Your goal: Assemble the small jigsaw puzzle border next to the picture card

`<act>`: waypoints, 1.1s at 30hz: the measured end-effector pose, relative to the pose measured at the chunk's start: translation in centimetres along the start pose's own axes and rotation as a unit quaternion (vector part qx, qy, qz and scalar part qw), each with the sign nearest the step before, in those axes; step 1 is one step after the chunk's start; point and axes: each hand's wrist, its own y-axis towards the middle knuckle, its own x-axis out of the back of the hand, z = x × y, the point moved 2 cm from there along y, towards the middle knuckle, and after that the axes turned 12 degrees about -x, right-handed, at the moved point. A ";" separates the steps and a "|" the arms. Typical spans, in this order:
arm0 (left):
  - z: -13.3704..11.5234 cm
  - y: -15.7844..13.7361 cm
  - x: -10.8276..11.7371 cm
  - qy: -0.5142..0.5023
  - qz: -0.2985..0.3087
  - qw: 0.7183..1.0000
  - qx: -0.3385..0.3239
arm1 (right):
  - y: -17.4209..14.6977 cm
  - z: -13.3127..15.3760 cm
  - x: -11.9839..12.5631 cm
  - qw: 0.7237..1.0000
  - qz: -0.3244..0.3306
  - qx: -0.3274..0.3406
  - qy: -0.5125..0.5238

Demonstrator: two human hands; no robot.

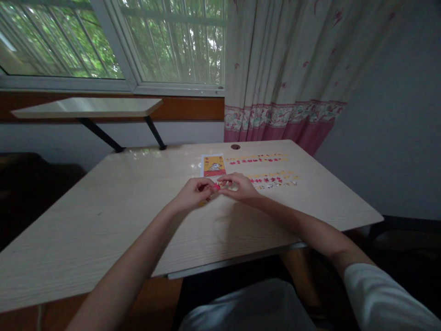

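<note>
My left hand point(193, 193) is closed, thumb and fingertips pinching a small red jigsaw piece point(216, 186) just above the table. From the other side my right hand point(240, 187) curls its thumb and fingers onto the same red bit; whether it is one piece or two joined is too small to tell. Below the left fingers a yellowish piece point(202, 202) lies partly hidden. Right behind the hands is a picture card point(214, 166) with a white animal on yellow and red. Rows of loose red jigsaw pieces point(257, 161) and yellow ones lie to the right, some covered by my right hand.
The pale wooden table point(138, 220) carries a raised shelf point(86, 108) on black supports at the back left. Near the far edge is a round cable hole point(235, 147). A curtain point(275, 69) hangs beside the window, behind the table.
</note>
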 end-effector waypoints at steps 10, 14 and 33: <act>-0.1 0.2 -0.1 -0.033 -0.019 0.999 0.009 | -0.2 -0.2 0.5 0.987 -0.061 0.083 -0.125; -0.5 0.0 0.5 0.009 0.017 1.000 0.019 | 0.0 -0.3 1.6 0.988 -0.058 0.030 -0.141; 1.4 -0.6 0.9 0.316 0.192 0.928 0.037 | 0.3 -0.2 4.0 0.988 -0.096 0.009 -0.124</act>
